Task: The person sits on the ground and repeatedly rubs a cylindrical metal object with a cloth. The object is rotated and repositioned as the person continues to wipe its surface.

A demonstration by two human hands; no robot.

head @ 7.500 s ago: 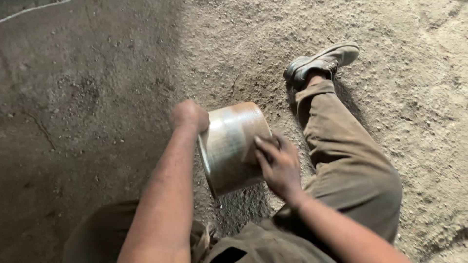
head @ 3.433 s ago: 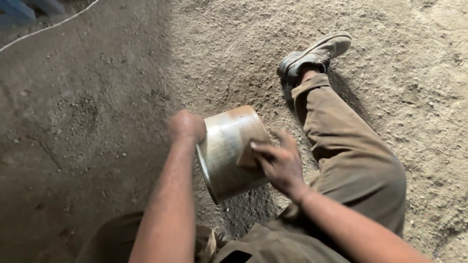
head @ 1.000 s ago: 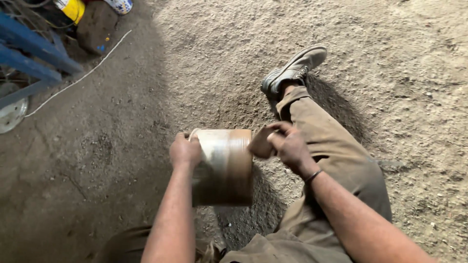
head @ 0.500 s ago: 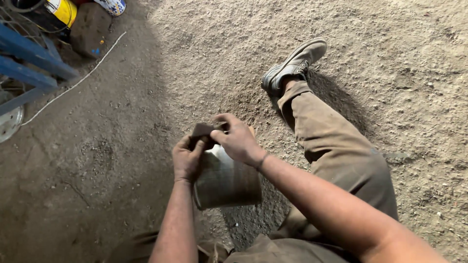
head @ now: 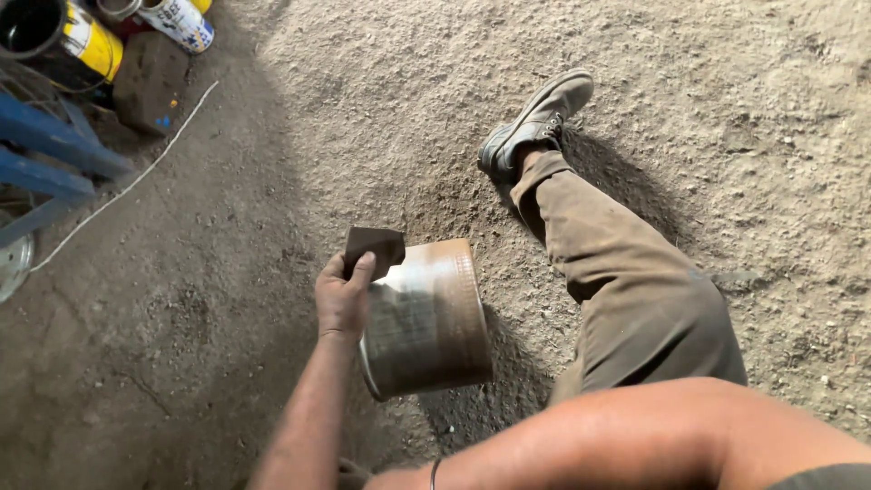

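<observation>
My left hand (head: 343, 299) is up against the rim of the dull grey metal cylinder with a rusty band at its far end (head: 425, 319), fingers curled shut on a small dark brown square of abrasive sheet (head: 373, 249). The thumb lies over the sheet's lower edge and the rest of it sticks up above my knuckles. Whether the hand also grips the cylinder's rim or only presses against it, I can't make out; the palm side is turned away from me.

The cylinder lies on its side on the gritty, sandy ground (head: 744, 118), open end toward me, just left of my outstretched leg in olive-brown trousers (head: 626, 281). Its inside is in shadow, and I can't see its underside.

My right hand is out of sight. Only the bare forearm (head: 653, 436) crosses the bottom edge, with a thin dark band (head: 435, 472) at the wrist, and the arm runs off the lower edge, so I can't tell what those fingers are doing.

My grey lace-up shoe (head: 537, 122) points toward the top edge. In the top left corner, half cut off, sit a yellow tin can (head: 68, 36), a white printed can (head: 178, 20) and a brown block (head: 150, 80), with blue metal bars (head: 54, 168) and a pale cord (head: 136, 177) trailing across the shaded ground.
</observation>
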